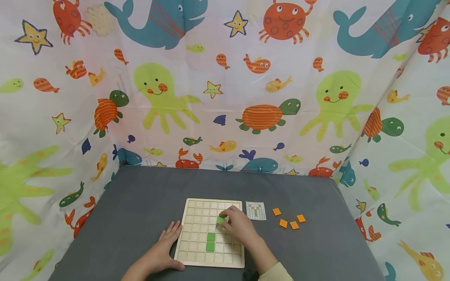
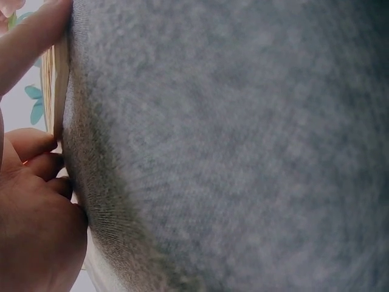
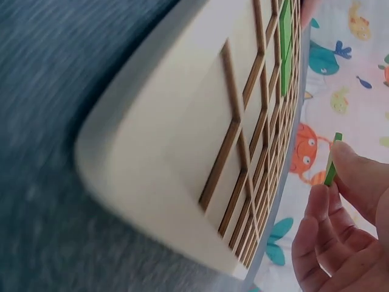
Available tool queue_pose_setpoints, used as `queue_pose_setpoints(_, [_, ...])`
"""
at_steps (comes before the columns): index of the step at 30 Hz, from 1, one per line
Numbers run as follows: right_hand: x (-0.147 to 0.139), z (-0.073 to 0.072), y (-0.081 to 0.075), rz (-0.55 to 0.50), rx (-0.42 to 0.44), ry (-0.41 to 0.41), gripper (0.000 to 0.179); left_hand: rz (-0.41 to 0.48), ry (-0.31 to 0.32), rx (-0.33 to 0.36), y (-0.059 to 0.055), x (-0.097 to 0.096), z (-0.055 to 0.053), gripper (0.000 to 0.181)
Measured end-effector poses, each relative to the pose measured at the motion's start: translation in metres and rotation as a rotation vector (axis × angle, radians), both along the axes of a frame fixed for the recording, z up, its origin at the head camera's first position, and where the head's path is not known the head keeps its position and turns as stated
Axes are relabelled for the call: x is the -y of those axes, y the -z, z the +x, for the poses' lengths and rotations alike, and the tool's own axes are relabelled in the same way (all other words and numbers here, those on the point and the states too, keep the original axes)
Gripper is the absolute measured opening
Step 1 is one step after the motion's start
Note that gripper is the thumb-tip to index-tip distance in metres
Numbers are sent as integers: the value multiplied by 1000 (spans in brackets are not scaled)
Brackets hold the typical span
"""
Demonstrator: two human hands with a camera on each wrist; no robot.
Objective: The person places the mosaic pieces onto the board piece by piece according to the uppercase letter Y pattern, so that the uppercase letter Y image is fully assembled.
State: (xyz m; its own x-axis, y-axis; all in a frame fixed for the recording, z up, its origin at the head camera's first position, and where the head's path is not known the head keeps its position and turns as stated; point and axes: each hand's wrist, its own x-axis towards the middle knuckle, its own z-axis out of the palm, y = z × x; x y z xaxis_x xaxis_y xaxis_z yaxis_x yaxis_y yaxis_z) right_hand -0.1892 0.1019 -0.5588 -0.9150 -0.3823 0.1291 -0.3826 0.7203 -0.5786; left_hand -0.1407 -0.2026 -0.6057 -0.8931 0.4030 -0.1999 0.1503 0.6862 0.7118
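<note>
A pale wooden grid board (image 1: 195,226) lies on the grey table. Two green square tiles (image 1: 210,242) sit in adjoining cells, one above the other. My right hand (image 1: 240,226) is over the board's upper right part, pinching another green tile (image 3: 333,159) between thumb and fingers; in the right wrist view this tile is tilted on edge, apart from the board. At the board's left side, my left hand (image 1: 162,249) rests with fingers spread, its fingertips and thumb touching the board's edge. The left wrist view shows the left hand (image 2: 39,225) against that edge.
Right of the board lies a small printed pattern card (image 1: 256,211) with a coloured grid. Several loose orange tiles (image 1: 283,223) are scattered farther right on the grey tabletop (image 1: 147,195). A curtain (image 1: 197,148) printed with sea animals surrounds the table's back and sides.
</note>
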Motion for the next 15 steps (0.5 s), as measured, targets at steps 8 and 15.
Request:
queue_pose_setpoints(8, [20, -2, 3, 61, 19, -29, 22, -6, 1, -8, -2, 1, -2, 135])
queue_pose_setpoints(15, [29, 0, 11, 85, 78, -20, 23, 0, -3, 14, -2, 0, 0, 136])
